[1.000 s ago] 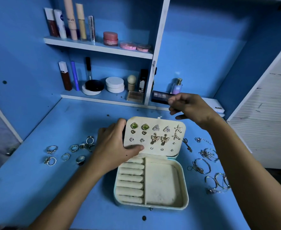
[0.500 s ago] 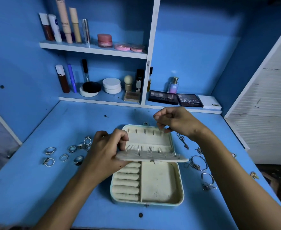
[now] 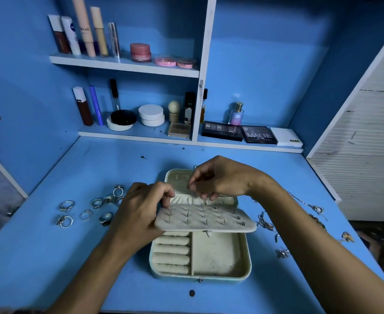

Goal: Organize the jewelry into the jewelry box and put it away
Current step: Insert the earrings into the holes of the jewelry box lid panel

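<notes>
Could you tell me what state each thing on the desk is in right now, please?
jewelry box: open, tray compartments empty
earring panel: folded down flat, earring posts sticking up
left hand: grips the panel's left edge
right hand: fingers pinched over the lid pocket; what it holds is unclear
rings: loose on the desk, left of the box
chains and bracelets: loose, right of the box

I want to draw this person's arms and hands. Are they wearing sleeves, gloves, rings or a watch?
Draw them bare. Both forearms show no sleeves right to the bottom of the picture. The left hand and the right hand have no gloves, and I see no rings, bracelet or watch on them. The fingernails look short and plain, without polish as far as I can tell.
</notes>
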A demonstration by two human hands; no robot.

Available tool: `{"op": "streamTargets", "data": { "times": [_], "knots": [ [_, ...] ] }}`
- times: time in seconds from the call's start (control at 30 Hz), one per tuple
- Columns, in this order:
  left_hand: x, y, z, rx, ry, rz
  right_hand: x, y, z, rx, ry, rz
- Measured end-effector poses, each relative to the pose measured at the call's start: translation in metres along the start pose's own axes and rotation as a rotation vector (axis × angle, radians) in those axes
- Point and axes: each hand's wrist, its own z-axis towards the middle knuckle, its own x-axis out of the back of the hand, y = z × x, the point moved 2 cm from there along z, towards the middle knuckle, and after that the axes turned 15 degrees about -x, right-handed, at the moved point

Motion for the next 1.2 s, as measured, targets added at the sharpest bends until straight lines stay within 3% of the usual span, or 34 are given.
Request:
{"op": "streamTargets", "data": {
  "times": [0.5, 1.2],
  "knots": [
    [0.0005, 0.0000, -0.0013, 0.017, -0.007, -0.022, -0.0047, -0.0081, -0.0056, -0.017, -0.095, -0.140],
    [-0.0004, 0.0000, -0.0010, 0.017, 0.024, -0.021, -0.0064, -0.0102, -0.0060, 0.019, -0.059, -0.226]
  ]
}}
